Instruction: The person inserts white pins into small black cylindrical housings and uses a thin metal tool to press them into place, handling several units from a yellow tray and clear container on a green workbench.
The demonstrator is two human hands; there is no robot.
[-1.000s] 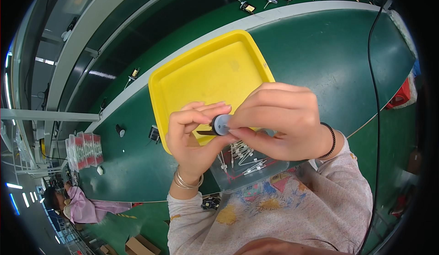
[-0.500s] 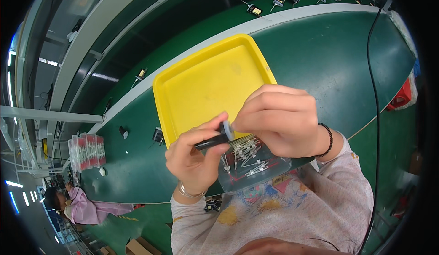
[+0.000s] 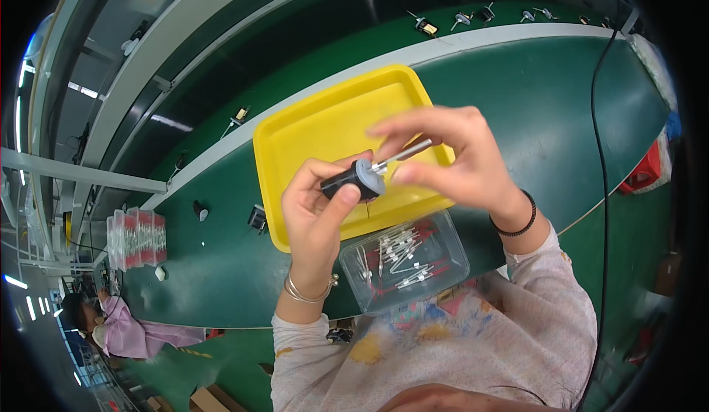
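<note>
My left hand (image 3: 306,201) is closed round a black cylindrical part (image 3: 339,182) with a grey disc (image 3: 368,179) on its right end. A thin silvery rod (image 3: 408,153) with a white piece at its base stands out from the disc, slanting up to the right. Beside the rod, my right hand (image 3: 469,157) has its thumb and fingers apart; the fingers are slightly blurred. Both hands are over the yellow tray (image 3: 275,190). Nearer to me, a clear plastic box (image 3: 456,255) holds several similar rods (image 3: 399,248) with white pieces and some red parts.
Stacked clear boxes (image 3: 136,239) of rods stand on the green table (image 3: 532,102) at left. Small black parts (image 3: 256,218) lie left of the tray; others (image 3: 426,26) are along the far belt. A black cable (image 3: 600,131) hangs at right. A person in pink (image 3: 136,331) is at far left.
The rod now shows in the disc, where my right fingers were pinched before. My right hand has opened and drawn back up. The plastic box is now in fuller view.
</note>
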